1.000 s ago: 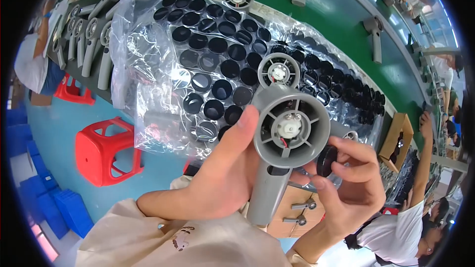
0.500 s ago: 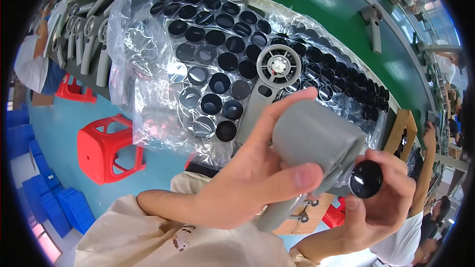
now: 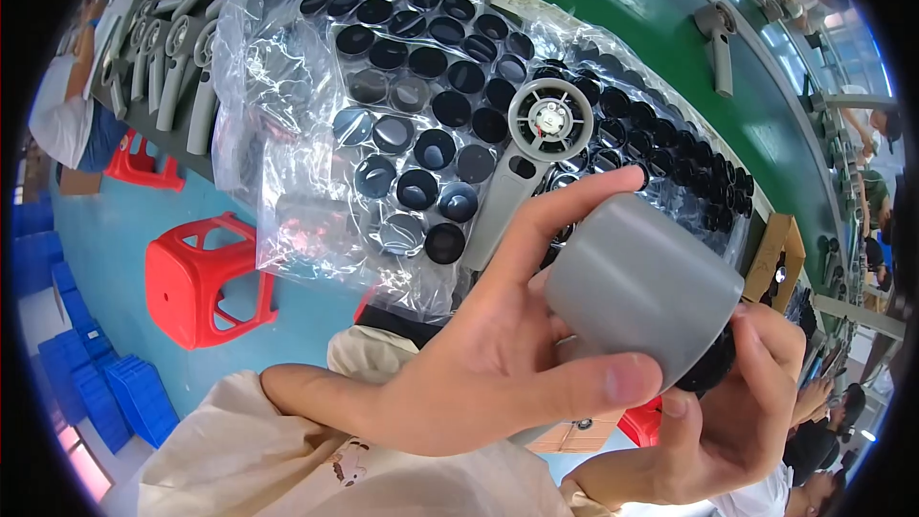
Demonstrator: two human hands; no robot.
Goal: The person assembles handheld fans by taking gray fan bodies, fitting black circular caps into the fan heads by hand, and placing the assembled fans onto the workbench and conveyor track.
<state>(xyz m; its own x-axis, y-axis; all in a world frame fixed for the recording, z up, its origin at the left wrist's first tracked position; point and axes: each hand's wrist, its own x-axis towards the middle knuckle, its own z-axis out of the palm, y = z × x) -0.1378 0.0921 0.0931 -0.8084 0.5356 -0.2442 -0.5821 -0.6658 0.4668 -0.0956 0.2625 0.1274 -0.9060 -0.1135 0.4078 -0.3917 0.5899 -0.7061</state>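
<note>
My left hand (image 3: 498, 364) grips a grey hair-dryer housing (image 3: 639, 282), its round barrel turned sideways toward the right. My right hand (image 3: 728, 412) presses a black round cap (image 3: 710, 371) against the barrel's lower right end; most of the cap is hidden behind the barrel and my fingers. A second grey dryer body (image 3: 536, 139) with a fan grille lies on the tray of black caps (image 3: 421, 105) just beyond my hands.
The caps sit in clear crinkled plastic (image 3: 278, 96) on a green conveyor table (image 3: 670, 57). More grey dryer bodies lie at the far left (image 3: 172, 67) and on the belt (image 3: 718, 38). A red stool (image 3: 206, 278) and blue crates (image 3: 105, 393) stand on the floor. Other people work at right.
The housing has turned from facing me with its fan grille to lying sideways. My right hand brought the black cap from beside the housing up against its end.
</note>
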